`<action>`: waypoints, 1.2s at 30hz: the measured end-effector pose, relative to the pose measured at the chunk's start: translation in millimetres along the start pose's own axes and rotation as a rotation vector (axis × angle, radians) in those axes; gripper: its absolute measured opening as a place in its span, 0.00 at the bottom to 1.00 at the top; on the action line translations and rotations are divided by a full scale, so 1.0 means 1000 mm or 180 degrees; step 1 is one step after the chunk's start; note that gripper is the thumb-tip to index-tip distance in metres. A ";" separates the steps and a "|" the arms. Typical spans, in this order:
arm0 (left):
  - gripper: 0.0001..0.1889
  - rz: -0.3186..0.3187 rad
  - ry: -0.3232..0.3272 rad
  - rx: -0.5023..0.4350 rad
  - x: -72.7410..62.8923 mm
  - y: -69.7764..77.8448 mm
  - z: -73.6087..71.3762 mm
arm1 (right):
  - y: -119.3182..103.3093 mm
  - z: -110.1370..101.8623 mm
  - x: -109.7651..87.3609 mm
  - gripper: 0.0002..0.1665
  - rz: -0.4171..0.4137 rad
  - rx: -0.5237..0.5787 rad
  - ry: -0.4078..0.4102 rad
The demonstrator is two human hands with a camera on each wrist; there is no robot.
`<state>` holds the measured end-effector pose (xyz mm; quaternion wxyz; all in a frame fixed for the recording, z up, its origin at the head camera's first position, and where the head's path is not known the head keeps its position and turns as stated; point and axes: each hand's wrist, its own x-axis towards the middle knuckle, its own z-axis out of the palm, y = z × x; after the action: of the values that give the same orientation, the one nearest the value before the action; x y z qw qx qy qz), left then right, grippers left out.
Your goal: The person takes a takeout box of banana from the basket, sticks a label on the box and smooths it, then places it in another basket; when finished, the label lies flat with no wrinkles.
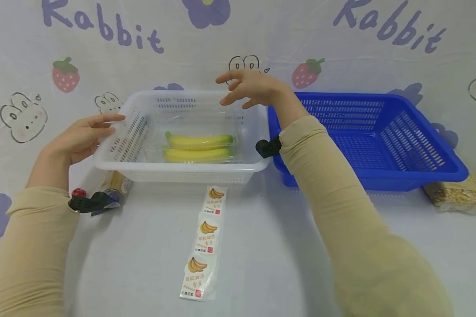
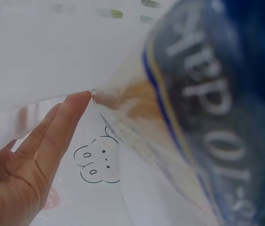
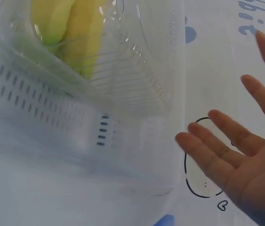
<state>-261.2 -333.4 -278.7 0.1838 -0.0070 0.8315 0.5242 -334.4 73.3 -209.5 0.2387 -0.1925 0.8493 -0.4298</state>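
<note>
A clear plastic box (image 1: 198,118) with two yellow bananas (image 1: 200,141) inside lies in the white basket (image 1: 178,167). At the basket's left side is my left hand (image 1: 79,136), its fingers extended and the fingertips right at the rim. In the left wrist view those straight fingers (image 2: 59,134) reach to the white wall. My right hand (image 1: 254,88) hovers above the back right corner of the basket, fingers spread, holding nothing. The right wrist view shows this hand (image 3: 245,160) beside the basket's end, with the clear box (image 3: 123,80) inside.
A blue basket (image 1: 381,178) stands to the right, partly behind my right forearm. Banana labels (image 1: 206,237) lie in a strip in front of the white basket. By my left wrist is a clear-and-blue package (image 1: 117,182); a bag of pale flakes (image 1: 460,193) lies far right.
</note>
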 end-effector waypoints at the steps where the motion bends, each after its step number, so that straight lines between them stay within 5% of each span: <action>1: 0.28 -0.0003 0.0010 0.0009 0.000 0.000 0.000 | 0.001 0.000 0.002 0.43 0.0055 -0.0009 -0.0027; 13: 0.28 -0.0020 0.0016 0.0076 -0.002 0.002 0.002 | 0.012 0.007 0.012 0.53 0.0578 0.0032 -0.0647; 36: 0.29 0.0004 0.0029 0.0139 -0.004 -0.001 0.000 | 0.013 0.021 0.015 0.59 0.0894 -0.0199 -0.0926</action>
<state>-257.1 -334.4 -277.9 0.1798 -0.0049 0.8435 0.5061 -336.0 59.5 -234.5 0.4104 -0.1396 0.8373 -0.3334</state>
